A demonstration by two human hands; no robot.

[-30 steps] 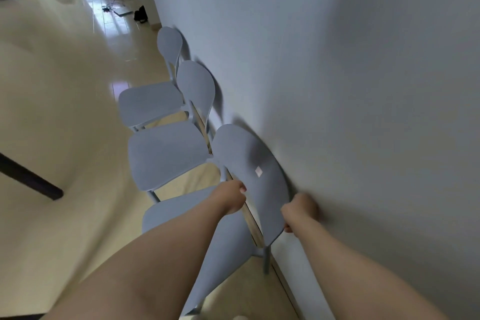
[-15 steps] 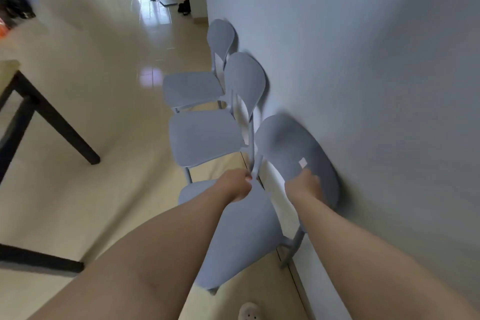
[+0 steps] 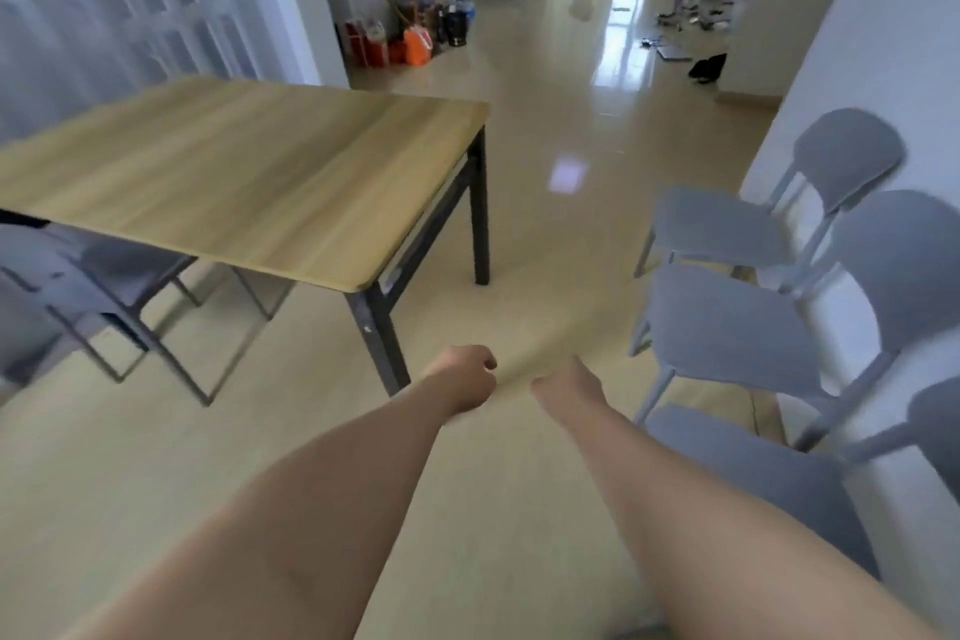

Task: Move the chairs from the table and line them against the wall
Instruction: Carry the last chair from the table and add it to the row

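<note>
Three grey plastic chairs stand in a row against the white wall on the right: the far chair (image 3: pixel 722 226), the middle chair (image 3: pixel 727 327) and the near chair (image 3: pixel 753 473). A wooden-topped table (image 3: pixel 234 177) with black legs fills the left half of the view. Another grey chair (image 3: pixel 88 276) is tucked under its near left side, blurred. My left hand (image 3: pixel 462 377) is curled into a loose fist over the floor, holding nothing. My right hand (image 3: pixel 566 387) hangs beside it, empty, its fingers hard to make out.
Open tiled floor (image 3: pixel 561 234) runs between the table and the chair row toward a hallway. Bottles, brooms and orange containers (image 3: pixel 410 36) are piled by the far left wall. Loose items (image 3: pixel 685 21) lie on the floor at the far right.
Both hands have let go of the near chair's backrest and pulled away from the wall. My view has swung left from the chair row to the table.
</note>
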